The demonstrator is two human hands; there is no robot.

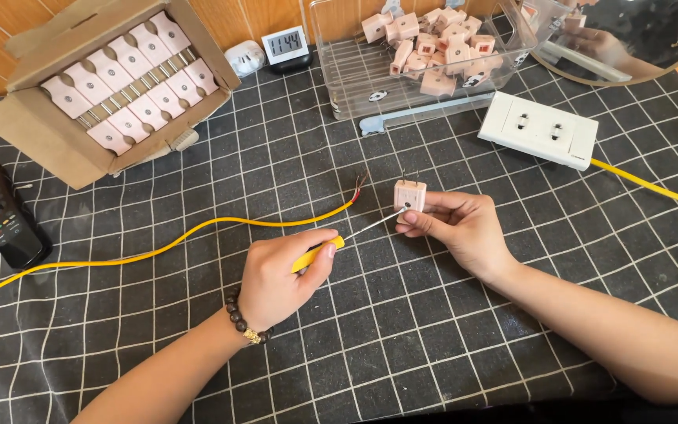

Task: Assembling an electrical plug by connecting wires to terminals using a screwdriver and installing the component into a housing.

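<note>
Head view. Surface: covered in black cloth with white grid lines.
Cardboard box: far left, flaps open, tilted; rows of pink plugs packed inside.
Clear plastic bin: far centre; loose heap of pink plugs in its right half.
White socket strip: right of centre, trailing a yellow lead toward the right edge.
Yellow cable: running from the left edge to centre; bared red and dark wire ends lying just left of the held plug.
Black remote: left edge.
Small digital clock: far edge, between box and bin.
Left hand: beaded bracelet at wrist; fingers closed around yellow-handled screwdriver, shaft tip meeting the face of the held plug.
Right hand: fingers pinching one pink plug, prongs pointing up, held above the surface at centre.
</note>
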